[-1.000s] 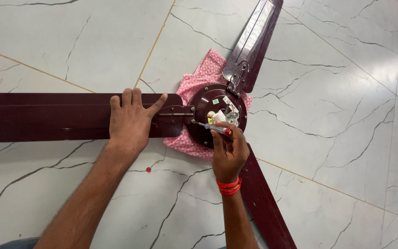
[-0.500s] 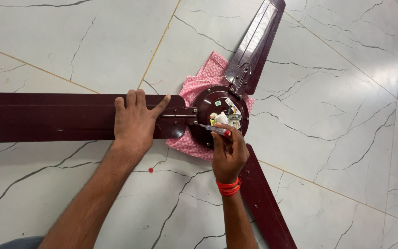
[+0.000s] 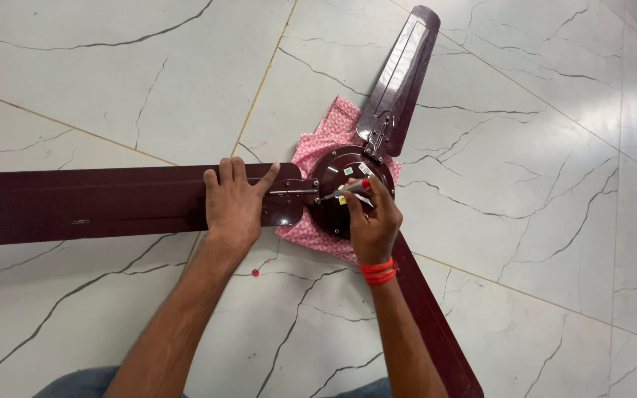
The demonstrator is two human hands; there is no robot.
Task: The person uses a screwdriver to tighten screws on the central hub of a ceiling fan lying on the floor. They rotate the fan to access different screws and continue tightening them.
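I see the maroon three-blade metal ceiling fan (image 3: 289, 199) lying flat on the white marble floor (image 3: 112, 74), its hub on a pink patterned cloth (image 3: 318, 151). My left hand (image 3: 236, 206) lies open, palm pressed on the blade root. My right hand (image 3: 372, 221), grip clamped on a slim red-tipped tool (image 3: 348, 191), works just ahead of it at the hub. I judge the fan heavy at the motor with stiff, slick, bendable blades; hold near the hub, not the tips.

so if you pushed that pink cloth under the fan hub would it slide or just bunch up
The pink cloth looks thin and floppy, already rumpled at its edges, so it would probably bunch. The fan hub sits on it, likely pinning the middle. On the glossy tiled floor, freed cloth might slide easily.
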